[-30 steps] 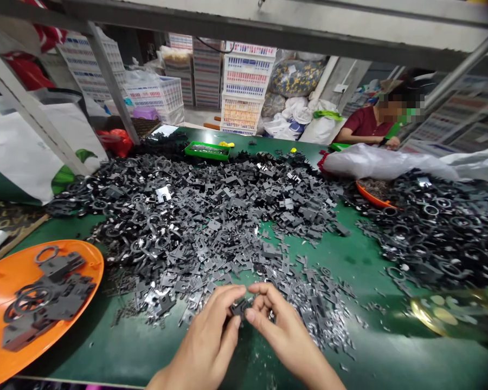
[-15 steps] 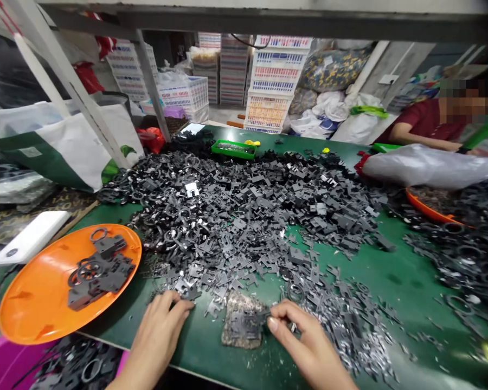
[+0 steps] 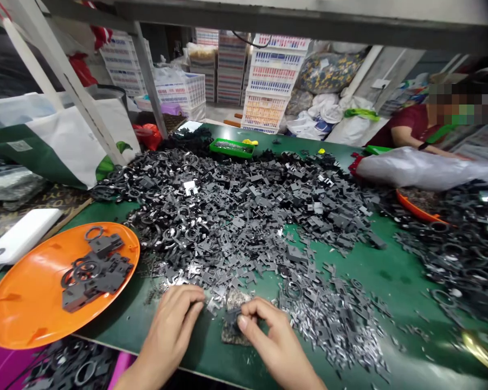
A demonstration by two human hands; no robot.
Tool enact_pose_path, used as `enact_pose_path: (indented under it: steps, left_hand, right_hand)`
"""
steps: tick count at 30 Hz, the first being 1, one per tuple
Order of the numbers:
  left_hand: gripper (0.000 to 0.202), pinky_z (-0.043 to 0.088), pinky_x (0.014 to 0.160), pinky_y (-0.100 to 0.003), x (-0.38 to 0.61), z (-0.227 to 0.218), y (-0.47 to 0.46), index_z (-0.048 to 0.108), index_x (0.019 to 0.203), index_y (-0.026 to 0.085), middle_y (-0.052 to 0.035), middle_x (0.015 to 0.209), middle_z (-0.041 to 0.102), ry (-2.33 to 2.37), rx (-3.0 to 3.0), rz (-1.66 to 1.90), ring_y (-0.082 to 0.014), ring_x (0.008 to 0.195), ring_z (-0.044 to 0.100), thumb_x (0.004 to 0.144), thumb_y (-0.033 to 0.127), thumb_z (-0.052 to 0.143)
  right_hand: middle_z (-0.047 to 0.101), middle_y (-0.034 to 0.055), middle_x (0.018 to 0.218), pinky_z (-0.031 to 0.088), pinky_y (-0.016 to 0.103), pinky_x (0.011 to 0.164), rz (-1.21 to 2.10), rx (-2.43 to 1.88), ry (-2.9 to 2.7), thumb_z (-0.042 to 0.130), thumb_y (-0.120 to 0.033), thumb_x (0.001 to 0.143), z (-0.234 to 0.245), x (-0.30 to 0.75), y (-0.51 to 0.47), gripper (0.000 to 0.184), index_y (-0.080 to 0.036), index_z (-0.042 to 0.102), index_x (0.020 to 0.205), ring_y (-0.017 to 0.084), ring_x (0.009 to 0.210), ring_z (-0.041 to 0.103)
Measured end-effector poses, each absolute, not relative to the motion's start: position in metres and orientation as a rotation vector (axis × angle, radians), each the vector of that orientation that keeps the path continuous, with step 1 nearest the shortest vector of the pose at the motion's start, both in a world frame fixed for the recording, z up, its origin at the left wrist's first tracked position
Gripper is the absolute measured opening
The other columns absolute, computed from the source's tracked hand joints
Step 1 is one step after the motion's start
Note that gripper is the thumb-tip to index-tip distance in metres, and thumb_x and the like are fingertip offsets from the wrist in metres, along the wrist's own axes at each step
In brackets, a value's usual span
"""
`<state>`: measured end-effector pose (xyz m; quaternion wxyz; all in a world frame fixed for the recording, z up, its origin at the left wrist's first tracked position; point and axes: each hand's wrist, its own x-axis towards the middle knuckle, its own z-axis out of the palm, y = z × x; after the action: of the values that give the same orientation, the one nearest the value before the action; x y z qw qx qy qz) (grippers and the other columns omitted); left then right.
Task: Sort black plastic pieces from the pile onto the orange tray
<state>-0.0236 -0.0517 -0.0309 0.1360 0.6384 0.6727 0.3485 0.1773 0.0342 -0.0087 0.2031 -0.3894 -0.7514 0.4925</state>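
Note:
My right hand [image 3: 270,338] pinches a small dark grey plastic part [image 3: 232,317] between thumb and fingers, just above a speckled brownish pad [image 3: 236,337]. My left hand [image 3: 171,325] rests curled beside the pad, its fingertips against the edge of a large heap of dark grey moulded plastic parts and rings [image 3: 236,227]. Whether those fingers hold a piece is hidden. To the left, an orange round tray [image 3: 32,303] carries a small stack of larger dark parts and rings [image 3: 97,268].
A green work mat [image 3: 394,281] lies under everything. A second heap of dark rings [image 3: 463,249] fills the right side. Beyond it a co-worker in a dark red top [image 3: 410,127] sits behind a white plastic sack [image 3: 427,169]. White crates [image 3: 268,86] stand stacked behind the table.
My hands have come back together over the pad after being apart, and the pad is now mostly covered. The head view has stayed nearly the same since the previous frame.

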Motion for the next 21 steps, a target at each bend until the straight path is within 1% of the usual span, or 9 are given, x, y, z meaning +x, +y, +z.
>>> enact_pose_path:
  steps: [3, 5, 9, 11, 12, 14, 17, 19, 21]
  left_hand:
    - [0.012, 0.051, 0.074, -0.026, -0.007, -0.022, -0.052, 0.058, 0.094, 0.024, -0.0017, 0.088, 0.067, 1.788, 1.69, 1.113, -0.0164, 0.084, 0.063, 0.092, 0.025, 0.046]
    - [0.011, 0.052, 0.071, -0.024, 0.001, -0.02, -0.053, 0.058, 0.096, 0.024, -0.0009, 0.086, 0.068, 1.744, 1.623, 1.131, -0.0156, 0.081, 0.066, 0.091, 0.026, 0.049]
    - [0.013, 0.053, 0.075, -0.022, 0.007, -0.021, -0.054, 0.056, 0.102, 0.025, 0.0007, 0.088, 0.07, 1.703, 1.63, 1.134, -0.0146, 0.083, 0.067, 0.089, 0.024, 0.053]
    - [0.016, 0.054, 0.076, -0.021, 0.007, -0.021, -0.053, 0.053, 0.105, 0.026, 0.0028, 0.086, 0.07, 1.692, 1.642, 1.126, -0.0126, 0.081, 0.068, 0.089, 0.022, 0.053]
    - [0.018, 0.054, 0.078, -0.021, 0.007, -0.021, -0.052, 0.052, 0.106, 0.027, 0.004, 0.084, 0.07, 1.689, 1.656, 1.124, -0.0118, 0.079, 0.068, 0.089, 0.022, 0.053]
    - [0.021, 0.052, 0.087, -0.024, 0.008, -0.019, -0.051, 0.05, 0.108, 0.027, 0.0055, 0.081, 0.069, 1.683, 1.727, 1.133, -0.0116, 0.081, 0.068, 0.088, 0.021, 0.053]
    - [0.02, 0.049, 0.095, -0.029, 0.012, -0.018, -0.05, 0.05, 0.107, 0.026, 0.0048, 0.082, 0.069, 1.668, 1.864, 1.169, -0.0128, 0.086, 0.068, 0.089, 0.02, 0.052]
    - [0.017, 0.048, 0.098, -0.031, 0.014, -0.018, -0.049, 0.05, 0.105, 0.025, 0.0044, 0.081, 0.068, 1.658, 1.894, 1.213, -0.0122, 0.081, 0.068, 0.089, 0.019, 0.051]
    - [0.016, 0.046, 0.101, -0.034, 0.017, -0.018, -0.048, 0.05, 0.104, 0.023, 0.0046, 0.078, 0.066, 1.653, 1.892, 1.255, -0.0113, 0.075, 0.067, 0.089, 0.018, 0.05]
  right_hand:
    - [0.057, 0.0, 0.07, 0.039, 0.024, 0.065, 1.371, -1.086, -2.068, 0.051, -0.034, 0.087, -0.01, 0.172, 0.034, 0.022, -0.019, 0.057, 0.073, 0.015, 0.069, 0.052]
    - [0.057, 0.0, 0.07, 0.039, 0.024, 0.064, 1.364, -1.089, -2.078, 0.051, -0.033, 0.087, -0.011, 0.174, 0.033, 0.021, -0.018, 0.057, 0.073, 0.014, 0.068, 0.052]
    - [0.058, 0.0001, 0.07, 0.04, 0.024, 0.065, 1.315, -1.112, -2.127, 0.051, -0.031, 0.087, -0.01, 0.183, 0.031, 0.02, -0.018, 0.057, 0.072, 0.014, 0.069, 0.053]
    - [0.058, 0.0, 0.069, 0.04, 0.024, 0.064, 1.291, -1.128, -2.142, 0.051, -0.031, 0.086, -0.009, 0.186, 0.031, 0.021, -0.019, 0.057, 0.071, 0.015, 0.068, 0.054]
    - [0.058, 0.0, 0.069, 0.04, 0.024, 0.064, 1.281, -1.133, -2.154, 0.05, -0.031, 0.086, -0.008, 0.187, 0.031, 0.021, -0.019, 0.057, 0.071, 0.015, 0.068, 0.054]
    - [0.058, 0.0, 0.069, 0.04, 0.024, 0.064, 1.249, -1.134, -2.195, 0.05, -0.029, 0.087, -0.008, 0.188, 0.03, 0.02, -0.019, 0.056, 0.07, 0.015, 0.068, 0.054]
    - [0.058, 0.0006, 0.068, 0.039, 0.025, 0.063, 1.081, -1.116, -2.265, 0.048, -0.025, 0.088, -0.011, 0.189, 0.025, 0.018, -0.02, 0.055, 0.073, 0.015, 0.067, 0.054]
    - [0.058, 0.0015, 0.069, 0.039, 0.027, 0.064, 0.917, -1.064, -2.292, 0.048, -0.023, 0.088, -0.012, 0.19, 0.021, 0.015, -0.02, 0.056, 0.076, 0.016, 0.066, 0.053]
    - [0.058, 0.002, 0.07, 0.038, 0.028, 0.065, 0.866, -1.028, -2.287, 0.048, -0.022, 0.088, -0.011, 0.192, 0.019, 0.013, -0.02, 0.057, 0.078, 0.016, 0.066, 0.053]
